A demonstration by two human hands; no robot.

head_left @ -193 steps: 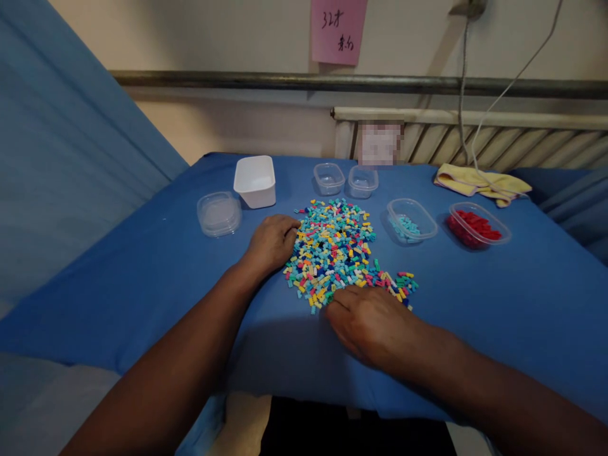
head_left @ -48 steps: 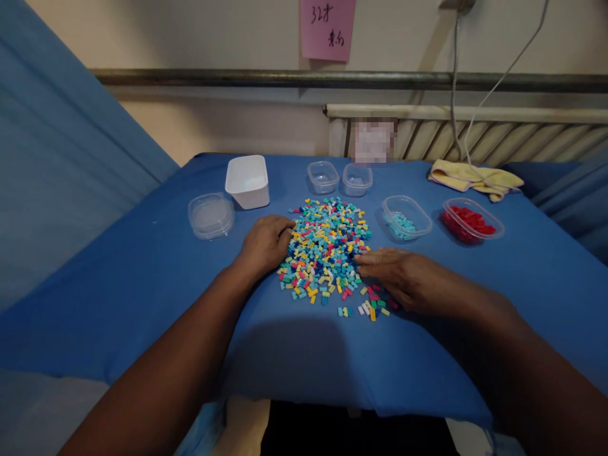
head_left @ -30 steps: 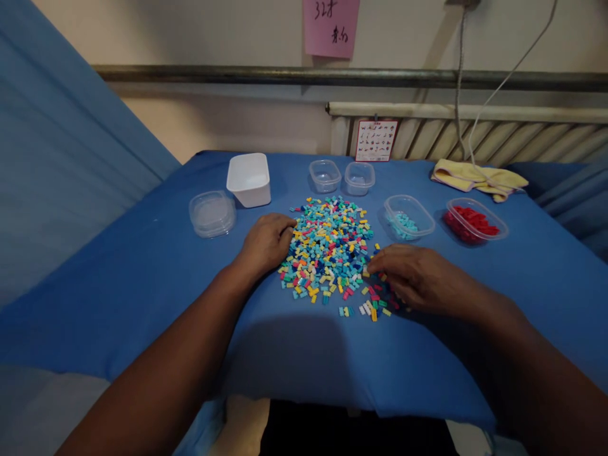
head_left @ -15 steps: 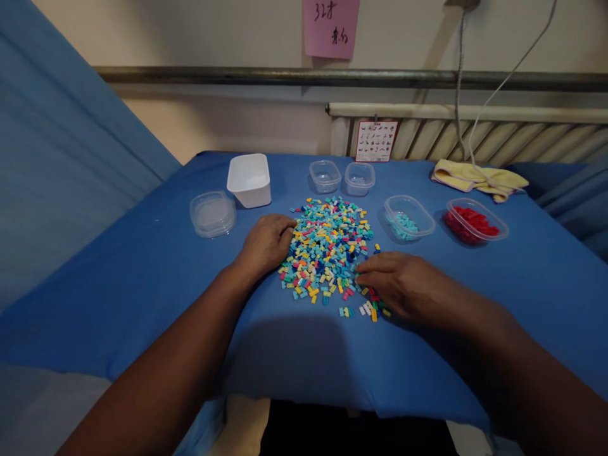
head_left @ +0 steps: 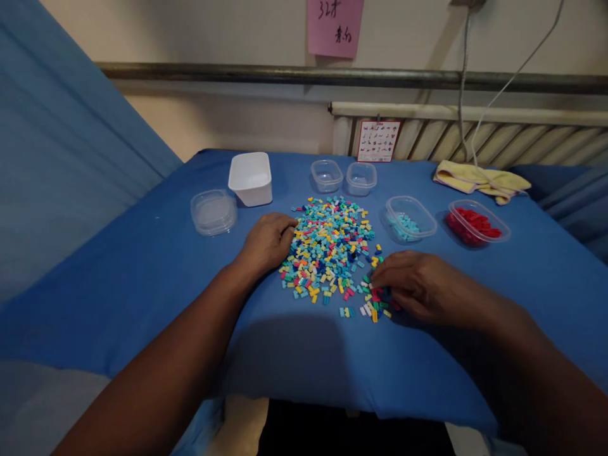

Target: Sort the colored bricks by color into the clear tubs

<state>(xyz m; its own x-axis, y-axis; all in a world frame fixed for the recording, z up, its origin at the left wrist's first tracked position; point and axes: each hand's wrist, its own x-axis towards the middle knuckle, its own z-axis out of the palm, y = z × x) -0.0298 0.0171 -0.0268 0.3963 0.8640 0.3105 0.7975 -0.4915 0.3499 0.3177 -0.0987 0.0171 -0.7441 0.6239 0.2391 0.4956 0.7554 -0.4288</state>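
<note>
A heap of small coloured plastic pieces (head_left: 327, 244) lies in the middle of the blue-covered table (head_left: 142, 272). My left hand (head_left: 268, 240) rests curled against the heap's left edge, its fingers tucked in and what is inside them hidden. My right hand (head_left: 418, 285) lies at the heap's lower right, its bent fingertips drawn together among a few scattered pieces (head_left: 373, 307). To the right stand a clear tub with light-blue pieces (head_left: 411, 218) and a clear tub with red pieces (head_left: 477, 223).
Behind the heap stand a white tub (head_left: 251, 179), two small clear tubs (head_left: 327, 176) (head_left: 361, 178) and a stack of clear lids (head_left: 213, 212). A yellow cloth (head_left: 479, 180) lies at the back right. A radiator, a rail and a cable run along the wall.
My right hand moved from the heap's near edge round to its right side, spreading pieces, and its fingers have now curled back from flat. My left hand has stayed put.
</note>
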